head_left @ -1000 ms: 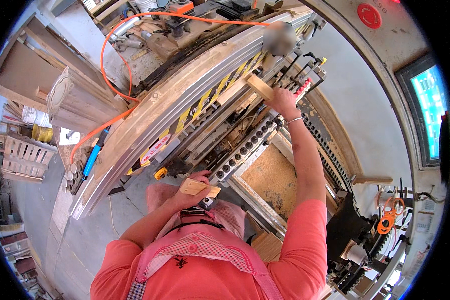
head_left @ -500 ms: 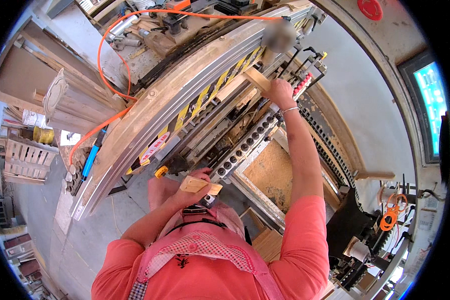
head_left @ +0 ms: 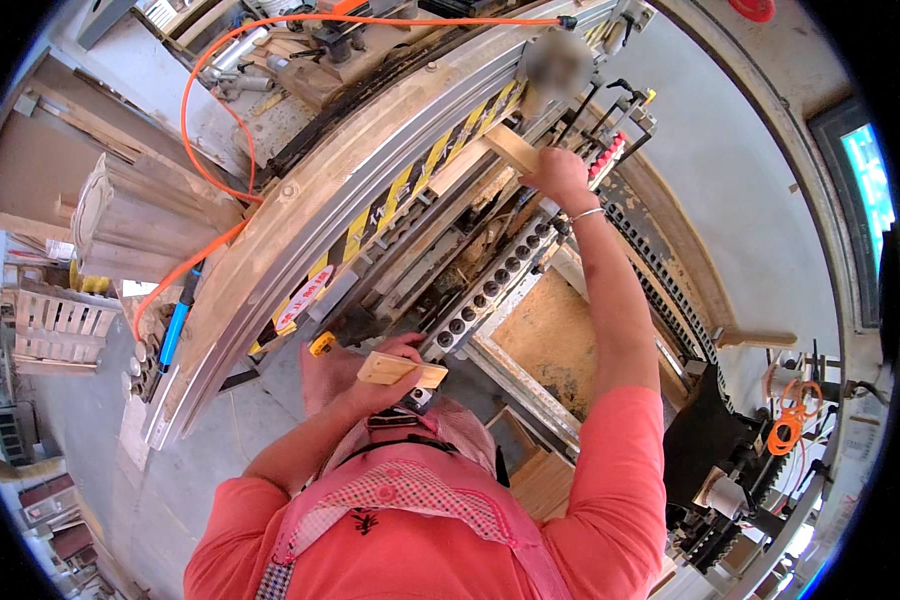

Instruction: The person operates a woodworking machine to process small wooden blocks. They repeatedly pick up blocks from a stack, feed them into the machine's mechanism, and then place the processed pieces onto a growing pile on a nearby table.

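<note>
Over the last second, we barely shift: our right hand (head_left: 562,176) keeps its fingers closed on a wooden block (head_left: 512,150), our left hand (head_left: 377,392) on a short board (head_left: 390,369); handling appears unfinished.

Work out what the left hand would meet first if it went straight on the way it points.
The left hand would probably meet the near end of the pale bar with black round fittings; depth is unclear.
</note>
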The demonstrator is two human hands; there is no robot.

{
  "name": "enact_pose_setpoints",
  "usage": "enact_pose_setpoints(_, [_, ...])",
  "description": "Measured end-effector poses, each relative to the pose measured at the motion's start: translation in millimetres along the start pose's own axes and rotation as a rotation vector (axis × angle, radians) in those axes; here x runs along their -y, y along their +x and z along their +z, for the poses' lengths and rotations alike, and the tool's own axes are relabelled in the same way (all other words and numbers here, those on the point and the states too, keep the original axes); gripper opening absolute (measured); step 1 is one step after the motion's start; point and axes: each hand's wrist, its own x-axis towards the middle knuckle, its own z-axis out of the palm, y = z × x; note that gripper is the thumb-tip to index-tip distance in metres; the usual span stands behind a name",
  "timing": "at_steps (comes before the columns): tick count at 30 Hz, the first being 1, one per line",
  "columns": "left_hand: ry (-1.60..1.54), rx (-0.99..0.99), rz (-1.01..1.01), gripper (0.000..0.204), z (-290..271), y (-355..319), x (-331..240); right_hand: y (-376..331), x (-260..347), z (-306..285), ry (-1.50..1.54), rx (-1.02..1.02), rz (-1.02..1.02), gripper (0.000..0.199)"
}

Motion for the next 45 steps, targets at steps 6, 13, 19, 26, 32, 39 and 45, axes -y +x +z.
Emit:
enact_pose_setpoints(6, [0.055,0.012,0.025,0.019,-1,0,6,-10,-2,-4,0.006,0.011,0.058,0.046])
enact_pose_setpoints(13, [0.045,0.004,0.033,0.019,1,1,10,-5,-6,0,-0.028,-0.006,-0.010,0.044])
enact_pose_setpoints(19, [0.038,-0.004,0.027,0.019,1,2,6,0,-9,2,-0.024,-0.007,0.041,0.040])
enact_pose_setpoints(26, [0.035,0.008,0.018,0.019,-2,2,0,4,-14,-5,-0.063,-0.095,0.000,0.043])
enact_pose_setpoints(32, [-0.015,-0.018,0.033,0.017,-1,0,4,3,-8,-8,-0.021,-0.049,0.059,0.042])
enact_pose_setpoints(39, [0.043,-0.028,0.087,0.019,-2,4,-3,-1,-5,-6,-0.049,-0.091,0.059,0.044])
enact_pose_setpoints(45, [0.003,-0.037,0.100,0.017,4,4,9,0,-1,-5,-0.071,-0.058,0.119,0.043])
